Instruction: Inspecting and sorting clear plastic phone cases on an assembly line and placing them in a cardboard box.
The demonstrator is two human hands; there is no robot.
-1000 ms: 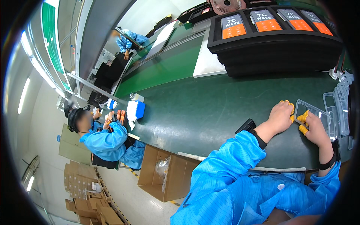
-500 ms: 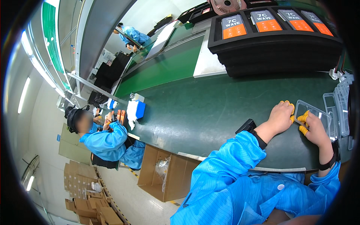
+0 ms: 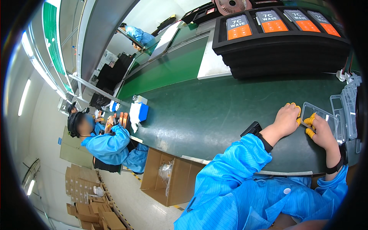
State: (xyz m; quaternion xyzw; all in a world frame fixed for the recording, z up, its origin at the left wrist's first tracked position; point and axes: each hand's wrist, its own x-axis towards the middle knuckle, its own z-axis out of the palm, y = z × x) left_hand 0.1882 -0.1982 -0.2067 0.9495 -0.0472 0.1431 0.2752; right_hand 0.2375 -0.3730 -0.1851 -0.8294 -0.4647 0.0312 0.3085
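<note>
Co-worker [image 3: 141, 33] at 11 o'clock shifts; your right hand [image 3: 322, 132] pinches a clear tray [image 3: 322, 112], left hand [image 3: 285, 119] grip indeterminable; overpinching may buckle it.

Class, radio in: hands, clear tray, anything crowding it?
Right hand on clear plastic tray. Left hand at its left edge. Tray over green table. Other clear trays close on right.

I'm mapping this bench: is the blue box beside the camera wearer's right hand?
No, the blue box stands far to the left of the right hand, which touches a clear plastic tray.
</note>
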